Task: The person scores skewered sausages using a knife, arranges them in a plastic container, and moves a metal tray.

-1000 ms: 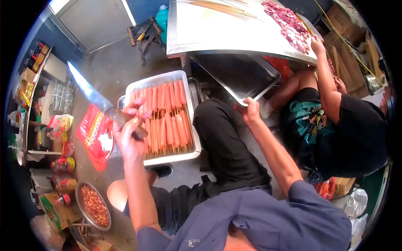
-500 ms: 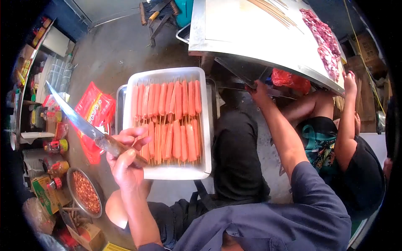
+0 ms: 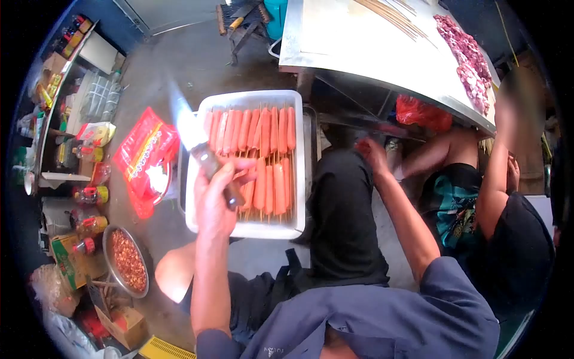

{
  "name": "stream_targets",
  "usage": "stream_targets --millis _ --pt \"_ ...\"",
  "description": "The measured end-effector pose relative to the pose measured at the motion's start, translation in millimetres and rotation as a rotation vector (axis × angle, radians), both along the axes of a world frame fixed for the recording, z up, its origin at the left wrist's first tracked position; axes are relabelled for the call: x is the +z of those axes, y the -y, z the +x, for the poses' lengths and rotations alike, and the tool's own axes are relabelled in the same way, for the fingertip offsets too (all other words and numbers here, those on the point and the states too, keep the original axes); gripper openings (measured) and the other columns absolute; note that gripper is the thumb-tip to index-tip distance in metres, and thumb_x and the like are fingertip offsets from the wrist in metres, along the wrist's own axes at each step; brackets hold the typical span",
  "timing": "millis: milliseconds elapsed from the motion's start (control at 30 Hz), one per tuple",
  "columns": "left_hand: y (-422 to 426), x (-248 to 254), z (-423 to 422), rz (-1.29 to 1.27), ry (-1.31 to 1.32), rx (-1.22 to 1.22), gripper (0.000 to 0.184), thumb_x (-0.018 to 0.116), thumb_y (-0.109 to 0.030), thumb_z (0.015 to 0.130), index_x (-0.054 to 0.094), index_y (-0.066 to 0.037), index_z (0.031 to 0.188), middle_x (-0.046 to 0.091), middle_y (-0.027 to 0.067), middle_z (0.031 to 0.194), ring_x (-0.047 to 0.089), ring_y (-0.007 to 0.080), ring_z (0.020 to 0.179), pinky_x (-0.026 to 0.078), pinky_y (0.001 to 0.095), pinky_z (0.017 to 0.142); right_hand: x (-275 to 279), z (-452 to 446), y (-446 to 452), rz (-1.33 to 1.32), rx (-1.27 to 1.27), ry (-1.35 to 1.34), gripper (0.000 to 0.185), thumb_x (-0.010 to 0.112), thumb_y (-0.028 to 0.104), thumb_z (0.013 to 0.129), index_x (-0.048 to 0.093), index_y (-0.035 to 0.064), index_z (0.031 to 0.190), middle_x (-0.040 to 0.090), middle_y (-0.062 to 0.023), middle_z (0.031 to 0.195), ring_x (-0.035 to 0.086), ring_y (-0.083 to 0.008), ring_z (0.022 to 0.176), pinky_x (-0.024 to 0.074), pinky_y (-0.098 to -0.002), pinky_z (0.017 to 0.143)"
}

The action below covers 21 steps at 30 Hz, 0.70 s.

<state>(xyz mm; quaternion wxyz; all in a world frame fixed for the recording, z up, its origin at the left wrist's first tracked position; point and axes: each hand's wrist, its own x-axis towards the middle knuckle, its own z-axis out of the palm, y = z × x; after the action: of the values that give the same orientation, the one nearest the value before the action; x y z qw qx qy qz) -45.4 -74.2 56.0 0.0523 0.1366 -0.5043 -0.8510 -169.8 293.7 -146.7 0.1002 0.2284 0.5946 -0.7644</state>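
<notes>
My left hand [image 3: 218, 185] is wrapped round the brown handle of a knife [image 3: 190, 122], whose blade points up and away, smeared by motion. Under and beside that hand lies a white tray [image 3: 257, 231] with two rows of skewered pink sausages [image 3: 278, 128]. My right hand [image 3: 373, 155] is low beside my knee, near the underside of the table; its fingers are blurred and dark, and whether they hold anything is not visible. A red printed bag [image 3: 143, 155] lies on the floor left of the tray.
A metal-topped table [image 3: 347, 42] bears skewers [image 3: 391, 18] and raw meat [image 3: 463, 60]. A co-worker [image 3: 490, 221] sits at the right. A bowl of reddish-brown pieces [image 3: 128, 260], bottles [image 3: 89, 195] and a shelf stand at the left.
The dark tray that my right hand held has gone lower, under the table, and no longer shows clearly in the hand. My left hand has kept the knife while its blade turned more upright.
</notes>
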Motion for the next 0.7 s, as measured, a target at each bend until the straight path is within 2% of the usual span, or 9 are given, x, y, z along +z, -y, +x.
stream_targets --millis 33,100,167,300,400,500,567,667,700 --pt "-6.3 -0.6 -2.1 -0.004 0.009 -0.017 0.016 0.056 -0.014 0.096 0.060 -0.001 0.104 0.069 0.0152 0.100 0.067 0.0251 0.095 0.055 0.0400 0.083 20.5 8.4 13.5 -0.013 0.002 -0.010 0.028 0.056 0.026 0.097 0.065 0.0000 0.104 0.070 -0.0115 0.097 0.068 -0.0228 0.091 0.0521 -0.0327 0.085" --pt "-20.6 -0.5 -4.7 0.020 -0.015 -0.089 0.020 0.056 -0.020 0.099 0.060 -0.001 0.105 0.068 0.0149 0.103 0.065 0.0231 0.098 0.054 0.0389 0.085 68.7 21.3 34.5 0.213 0.151 -0.204 0.031 0.057 0.028 0.091 0.072 0.0008 0.083 0.070 -0.0049 0.085 0.062 -0.0139 0.083 0.0477 -0.0282 0.078" --pt "-31.9 -4.8 -5.1 0.057 -0.053 -0.155 0.023 0.054 -0.025 0.101 0.059 -0.004 0.105 0.067 0.0149 0.108 0.063 0.0220 0.102 0.052 0.0376 0.088 118.8 37.5 56.2 0.254 0.220 -0.401 0.030 0.058 0.026 0.092 0.071 -0.0009 0.090 0.069 -0.0048 0.088 0.062 -0.0128 0.084 0.0470 -0.0263 0.080" --pt "-58.8 -7.1 -7.5 0.190 -0.113 -0.246 0.023 0.047 -0.029 0.104 0.055 -0.008 0.106 0.063 0.0152 0.120 0.061 0.0209 0.107 0.050 0.0378 0.093 205.0 67.8 83.1 0.275 0.457 -0.554 0.027 0.056 0.022 0.098 0.067 -0.0016 0.105 0.069 -0.0072 0.096 0.064 -0.0130 0.090 0.0507 -0.0277 0.082" --pt "-74.8 3.3 -8.8 0.208 -0.131 -0.235 0.023 0.042 -0.028 0.106 0.053 -0.008 0.112 0.052 0.0165 0.137 0.054 0.0205 0.118 0.045 0.0357 0.101 219.7 91.0 106.7 0.390 0.584 -0.665 0.032 0.063 0.026 0.093 0.066 -0.0009 0.110 0.068 -0.0073 0.093 0.062 -0.0138 0.087 0.0510 -0.0298 0.080" --pt "-88.2 3.9 -7.4 0.240 -0.230 -0.254 0.023 0.040 -0.027 0.106 0.053 -0.009 0.114 0.051 0.0166 0.139 0.050 0.0214 0.124 0.041 0.0364 0.105 209.9 103.6 122.9 0.388 0.669 -0.676 0.034 0.067 0.029 0.090 0.064 0.0000 0.107 0.067 -0.0104 0.089 0.061 -0.0131 0.084 0.0516 -0.0326 0.075" --pt "-93.7 -2.5 -7.1 0.242 -0.271 -0.284 0.026 0.038 -0.026 0.107 0.053 -0.008 0.119 0.051 0.0154 0.140 0.048 0.0227 0.127 0.039 0.0371 0.107 220.6 115.9 130.3 0.386 0.650 -0.581 0.033 0.069 0.028 0.086 0.061 -0.0015 0.099 0.065 -0.0131 0.078 0.060 -0.0139 0.072 0.0511 -0.0347 0.067" --pt "-99.7 -3.8 -9.1 -0.110 -0.261 -0.372 0.035 0.041 -0.026 0.106 0.050 -0.005 0.132 0.052 0.0128 0.140 0.047 0.0248 0.129 0.033 0.0396 0.112 207.3 117.6 131.1 0.390 0.534 -0.539 0.031 0.069 0.024 0.082 0.058 -0.0039 0.092 0.065 -0.0142 0.078 0.060 -0.0127 0.073 0.0510 -0.0345 0.066" --pt "-100.7 1.1 -8.3 -0.169 -0.233 -0.444 0.037 0.043 -0.027 0.105 0.051 -0.005 0.134 0.053 0.0125 0.138 0.045 0.0249 0.131 0.031 0.0394 0.113 208.1 120.0 129.2 0.452 0.460 -0.668 0.029 0.069 0.021 0.082 0.057 -0.0038 0.090 0.063 -0.0120 0.076 0.058 -0.0124 0.072 0.0501 -0.0336 0.065"
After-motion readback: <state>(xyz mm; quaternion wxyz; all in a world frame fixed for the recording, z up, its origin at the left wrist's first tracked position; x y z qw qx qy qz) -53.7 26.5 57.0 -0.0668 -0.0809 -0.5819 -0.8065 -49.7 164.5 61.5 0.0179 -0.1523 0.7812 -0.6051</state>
